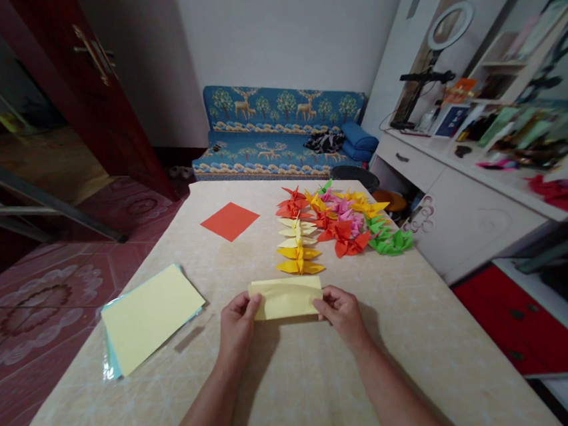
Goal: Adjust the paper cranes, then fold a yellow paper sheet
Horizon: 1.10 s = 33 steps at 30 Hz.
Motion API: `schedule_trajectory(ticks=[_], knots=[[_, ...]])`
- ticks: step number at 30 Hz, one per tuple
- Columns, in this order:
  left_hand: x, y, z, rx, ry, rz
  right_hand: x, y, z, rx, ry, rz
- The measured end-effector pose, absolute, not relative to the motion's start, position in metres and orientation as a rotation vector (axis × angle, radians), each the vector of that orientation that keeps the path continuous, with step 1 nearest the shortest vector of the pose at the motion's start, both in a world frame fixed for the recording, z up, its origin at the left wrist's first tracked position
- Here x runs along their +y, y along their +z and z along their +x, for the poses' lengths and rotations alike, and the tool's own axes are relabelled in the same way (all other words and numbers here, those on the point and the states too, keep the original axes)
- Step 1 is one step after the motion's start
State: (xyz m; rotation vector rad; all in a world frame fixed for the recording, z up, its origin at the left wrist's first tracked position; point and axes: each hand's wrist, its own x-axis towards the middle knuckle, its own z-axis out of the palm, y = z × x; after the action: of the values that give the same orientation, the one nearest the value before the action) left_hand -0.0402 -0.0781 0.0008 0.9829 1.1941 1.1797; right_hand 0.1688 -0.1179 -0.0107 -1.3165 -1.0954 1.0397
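Observation:
A pale yellow sheet of paper, folded into a long rectangle, is stretched between my two hands a little above the table. My left hand pinches its left end, thumb on top. At the right end, my right hand grips it the same way, thumb over the front. Just beyond the paper stands a row of folded paper cranes, orange-yellow ones nearest and pale yellow ones behind. To their right lies a pile of red, pink, orange and green cranes.
The cloth-covered table also holds a red paper square at the far left. A stack of yellow and blue sheets in a clear sleeve lies near the left edge. Beyond are a blue patterned sofa and a cluttered white dresser.

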Motion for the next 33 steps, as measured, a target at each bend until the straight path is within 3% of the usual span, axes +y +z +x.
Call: schedule_trajectory(ticks=[17,33], knots=[[-0.0783,-0.0041,-0.0389,1.15,1.11,1.133,-0.1177,-0.0077,0.1711,-1.203,0.683,-1.254],[-0.0786,-0.0018,-0.0404,1.119,1.113,1.378,-0.1172,-0.0128,0.1761,-1.017,0.912,-1.191]])
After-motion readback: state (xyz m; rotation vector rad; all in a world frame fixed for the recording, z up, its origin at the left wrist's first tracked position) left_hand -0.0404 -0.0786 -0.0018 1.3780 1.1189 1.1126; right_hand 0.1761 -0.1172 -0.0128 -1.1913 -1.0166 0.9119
